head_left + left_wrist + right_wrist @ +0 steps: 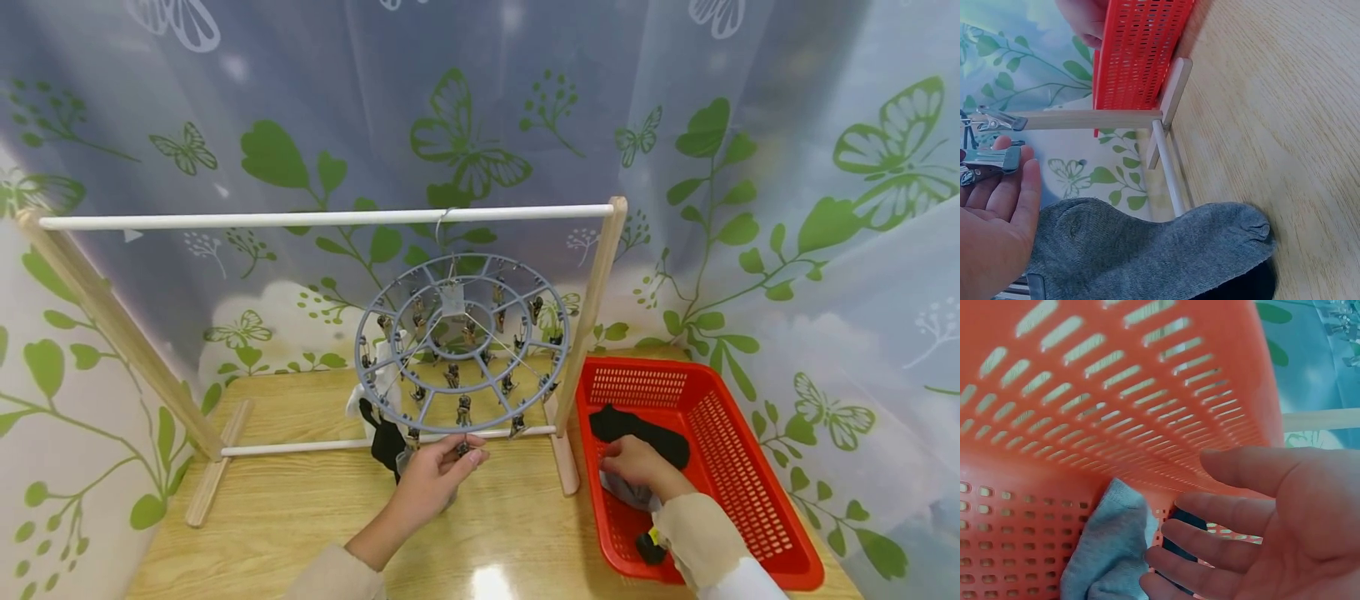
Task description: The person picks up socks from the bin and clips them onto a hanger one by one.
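Note:
A round grey clip hanger (357, 348) hangs from a white rod, with small metal clips around its rings. At its front edge my left hand (431, 479) pinches a metal clip (1000, 159) between thumb and fingers. Close beside that hand, a grey sock (1141, 250) hangs in the left wrist view, with a dark one partly behind it. Over the red basket (592, 467), my right hand (637, 462) reaches down to another grey sock (1116, 544). Its fingers (1216, 547) are extended beside the sock; whether they touch it I cannot tell.
Inside the basket also lie a black sock (637, 433) and a small black item with a yellow mark (649, 546). White and black pieces (386, 437) hang at the hanger's left. Wooden posts (596, 308) hold the rod above the table (300, 517), before a patterned curtain.

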The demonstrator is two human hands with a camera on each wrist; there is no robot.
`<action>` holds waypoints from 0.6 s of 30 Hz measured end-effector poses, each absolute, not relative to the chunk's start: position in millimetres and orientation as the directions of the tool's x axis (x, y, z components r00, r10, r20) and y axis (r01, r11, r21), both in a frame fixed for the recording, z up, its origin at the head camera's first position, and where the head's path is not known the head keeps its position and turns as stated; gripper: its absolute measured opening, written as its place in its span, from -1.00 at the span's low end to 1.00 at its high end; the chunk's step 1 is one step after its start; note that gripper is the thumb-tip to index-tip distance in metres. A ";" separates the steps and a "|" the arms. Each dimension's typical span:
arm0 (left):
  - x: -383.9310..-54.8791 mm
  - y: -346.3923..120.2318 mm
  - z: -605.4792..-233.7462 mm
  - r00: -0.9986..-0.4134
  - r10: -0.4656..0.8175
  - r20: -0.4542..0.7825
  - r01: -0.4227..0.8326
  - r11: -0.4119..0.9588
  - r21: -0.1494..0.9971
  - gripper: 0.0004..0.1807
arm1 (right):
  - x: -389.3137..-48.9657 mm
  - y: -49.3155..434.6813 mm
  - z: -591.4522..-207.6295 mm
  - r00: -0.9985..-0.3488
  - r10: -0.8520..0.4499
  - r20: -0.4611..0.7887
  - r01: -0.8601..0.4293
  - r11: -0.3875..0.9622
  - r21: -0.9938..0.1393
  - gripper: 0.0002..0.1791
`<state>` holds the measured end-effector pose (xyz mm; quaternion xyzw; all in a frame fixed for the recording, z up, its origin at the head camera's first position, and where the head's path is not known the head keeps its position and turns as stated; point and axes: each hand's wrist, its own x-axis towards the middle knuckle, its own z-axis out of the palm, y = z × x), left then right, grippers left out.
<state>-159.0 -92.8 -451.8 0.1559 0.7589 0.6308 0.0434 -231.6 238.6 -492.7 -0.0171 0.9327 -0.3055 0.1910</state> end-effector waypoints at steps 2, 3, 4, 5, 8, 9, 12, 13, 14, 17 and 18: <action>-159.0 -93.1 -451.9 -0.948 0.290 0.129 0.179 0.151 0.972 -0.68 | -233.0 238.7 -495.3 -0.925 -0.139 -0.354 0.097 0.814 -0.573 -0.72; -158.9 -93.3 -451.8 -0.949 0.289 0.126 0.174 0.147 0.974 -0.68 | -233.4 238.9 -496.9 -0.925 -0.129 -0.359 0.107 0.814 -0.570 -0.75; -158.7 -93.3 -452.1 -0.949 0.288 0.127 0.174 0.142 0.974 -0.68 | -233.6 239.4 -498.5 -0.924 -0.126 -0.360 0.108 0.818 -0.564 -0.79; -158.4 -93.3 -452.2 -0.949 0.288 0.128 0.174 0.143 0.974 -0.68 | -233.5 239.9 -500.3 -0.924 -0.122 -0.361 0.109 0.823 -0.557 -0.80; -157.6 -93.5 -452.5 -0.951 0.282 0.127 0.171 0.137 0.976 -0.68 | -232.8 242.4 -507.0 -0.924 -0.122 -0.363 0.102 0.834 -0.542 -0.69; -157.4 -93.7 -452.5 -0.952 0.281 0.125 0.168 0.132 0.977 -0.69 | -232.5 243.2 -508.8 -0.922 -0.126 -0.366 0.100 0.837 -0.539 -0.65; -157.4 -94.1 -453.1 -0.952 0.280 0.126 0.166 0.124 0.978 -0.69 | -232.6 244.8 -512.6 -0.921 -0.125 -0.370 0.098 0.843 -0.528 -0.62; -157.5 -94.3 -453.1 -0.952 0.279 0.126 0.166 0.124 0.978 -0.69 | -233.1 244.9 -513.1 -0.921 -0.119 -0.371 0.101 0.845 -0.524 -0.62; -157.6 -94.4 -452.9 -0.952 0.279 0.126 0.165 0.121 0.979 -0.69 | -233.7 244.8 -513.2 -0.921 -0.116 -0.372 0.103 0.848 -0.521 -0.62; -157.5 -95.3 -452.2 -0.952 0.278 0.125 0.164 0.122 0.979 -0.68 | -236.3 244.1 -513.6 -0.919 -0.097 -0.381 0.118 0.857 -0.502 -0.64; -157.4 -95.7 -451.9 -0.952 0.279 0.124 0.165 0.126 0.978 -0.68 | -237.0 243.9 -513.6 -0.917 -0.093 -0.388 0.123 0.859 -0.496 -0.65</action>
